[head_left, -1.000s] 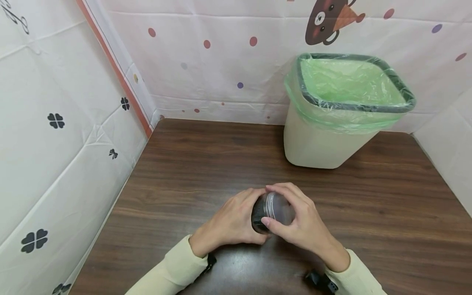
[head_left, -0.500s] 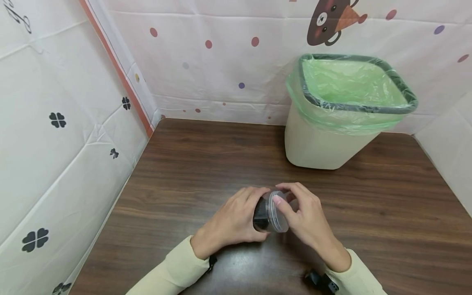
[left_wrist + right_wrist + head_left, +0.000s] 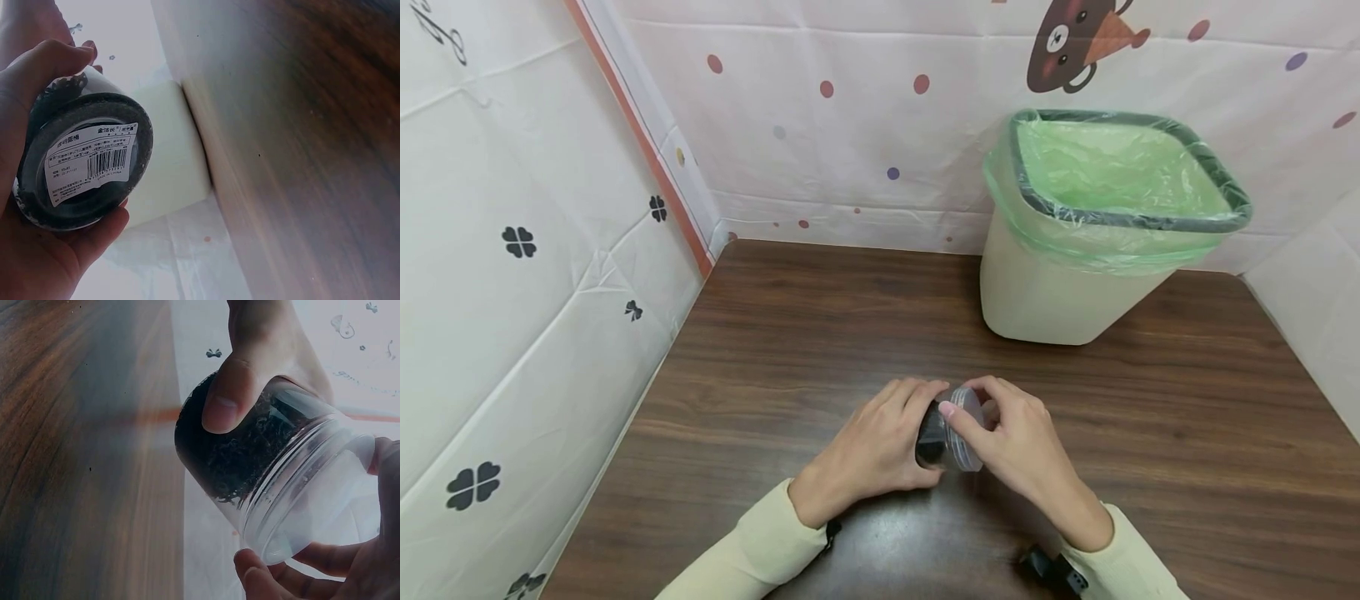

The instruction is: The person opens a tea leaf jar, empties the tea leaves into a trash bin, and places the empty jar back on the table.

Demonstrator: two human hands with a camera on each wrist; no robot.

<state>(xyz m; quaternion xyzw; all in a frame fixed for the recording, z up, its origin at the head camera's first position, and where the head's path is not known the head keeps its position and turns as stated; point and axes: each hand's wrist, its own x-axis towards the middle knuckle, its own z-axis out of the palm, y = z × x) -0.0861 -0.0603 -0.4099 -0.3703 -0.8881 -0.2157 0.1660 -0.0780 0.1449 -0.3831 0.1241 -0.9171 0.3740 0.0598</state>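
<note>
A clear plastic jar (image 3: 931,440) with dark contents lies tilted on its side between my hands, above the table. My left hand (image 3: 876,442) grips its body, thumb and fingers round opposite sides. The clear screw lid (image 3: 964,454) faces right, and my right hand (image 3: 1018,442) pinches its rim between thumb and fingers. In the right wrist view, ridged rings show around the lid (image 3: 306,500), and the black stuff in the jar (image 3: 231,462) fills its bottom part. The left wrist view shows the jar's base with a white barcode label (image 3: 94,162).
A cream waste bin (image 3: 1060,292) with a green bag liner (image 3: 1120,171) stands at the back right of the brown wooden table (image 3: 790,325). Printed white cloth (image 3: 820,150) hangs behind and to the left. A black strap device (image 3: 1052,573) sits at the right wrist.
My right hand has shifted its hold on the lid, drawing its fingers back and then setting the thumb on the rim again. My left hand keeps its grip on the jar.
</note>
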